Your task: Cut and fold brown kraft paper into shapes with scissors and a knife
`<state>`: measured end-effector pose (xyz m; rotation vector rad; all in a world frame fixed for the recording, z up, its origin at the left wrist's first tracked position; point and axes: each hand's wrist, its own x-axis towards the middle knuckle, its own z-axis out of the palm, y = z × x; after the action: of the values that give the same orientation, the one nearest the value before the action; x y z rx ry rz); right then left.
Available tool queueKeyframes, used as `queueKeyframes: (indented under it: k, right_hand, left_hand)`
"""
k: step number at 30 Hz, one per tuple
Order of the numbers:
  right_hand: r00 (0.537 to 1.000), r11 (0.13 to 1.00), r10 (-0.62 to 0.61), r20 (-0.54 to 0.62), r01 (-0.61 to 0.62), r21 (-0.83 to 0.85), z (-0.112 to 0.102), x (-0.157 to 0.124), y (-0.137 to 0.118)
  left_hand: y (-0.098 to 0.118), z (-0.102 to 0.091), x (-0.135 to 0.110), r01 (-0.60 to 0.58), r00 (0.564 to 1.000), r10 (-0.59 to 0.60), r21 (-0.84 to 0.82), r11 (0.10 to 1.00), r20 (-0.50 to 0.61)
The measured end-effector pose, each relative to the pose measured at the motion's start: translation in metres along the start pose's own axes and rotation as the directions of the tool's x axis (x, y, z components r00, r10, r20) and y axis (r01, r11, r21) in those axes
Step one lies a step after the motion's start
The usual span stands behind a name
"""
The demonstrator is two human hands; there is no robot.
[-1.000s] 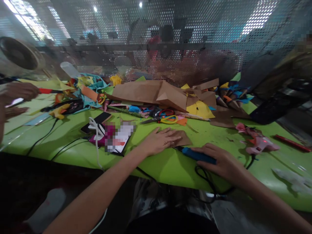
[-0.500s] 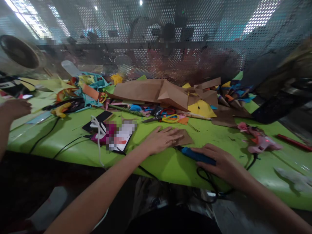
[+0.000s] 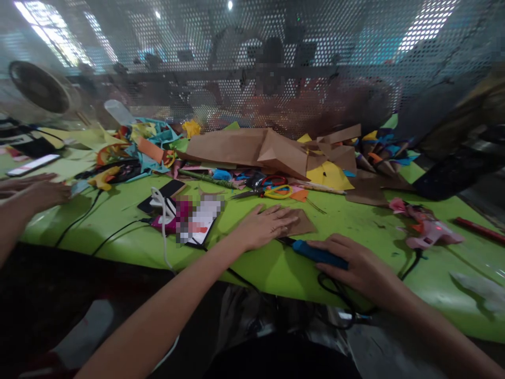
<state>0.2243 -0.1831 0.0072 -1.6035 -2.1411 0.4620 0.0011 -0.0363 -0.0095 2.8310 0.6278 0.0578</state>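
My left hand (image 3: 263, 226) lies flat, fingers stretched out, pressing a small brown paper piece (image 3: 303, 223) onto the green table (image 3: 118, 210). My right hand (image 3: 357, 263) rests over a blue glue gun (image 3: 315, 252), fingers wrapped on it; its dark tip points left toward the brown paper. A black cord (image 3: 335, 295) runs from the gun over the table edge.
Scissors with red and yellow handles (image 3: 272, 189), large brown paper sheets (image 3: 252, 147), coloured paper scraps (image 3: 145, 142), a phone (image 3: 161, 195) with a white cable, and a pink glue gun (image 3: 430, 234) lie around. Another person's hand (image 3: 35, 192) rests at the left. A perforated screen stands behind.
My hands have stayed put. The other person's hand at the left has lowered onto the table and moved slightly right.
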Motion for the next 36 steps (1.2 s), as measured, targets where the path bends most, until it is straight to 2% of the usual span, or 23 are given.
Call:
queueKeyframes:
  k: [9,16,22,36]
  right_hand:
    - [1.0,1.0,-0.008,0.002,0.008,-0.023,0.003,-0.001,-0.002]
    - [1.0,0.999,0.015,0.011,-0.015,-0.029,0.002,-0.002,0.001]
    - [1.0,0.998,0.02,-0.016,-0.021,-0.058,0.003,-0.002,0.003]
    - [1.0,1.0,0.0,-0.002,0.0,0.006,0.007,0.004,-0.006]
  left_hand:
    - [0.002,-0.002,0.002,0.022,1.0,-0.022,-0.008,1.0,0.017]
    - [-0.008,-0.019,0.005,-0.019,0.994,0.025,-0.061,0.998,0.107]
    - [-0.011,-0.013,0.0,-0.053,0.997,0.055,-0.035,0.998,0.054]
    - [-0.01,-0.012,-0.003,-0.058,0.997,0.06,-0.042,0.997,0.05]
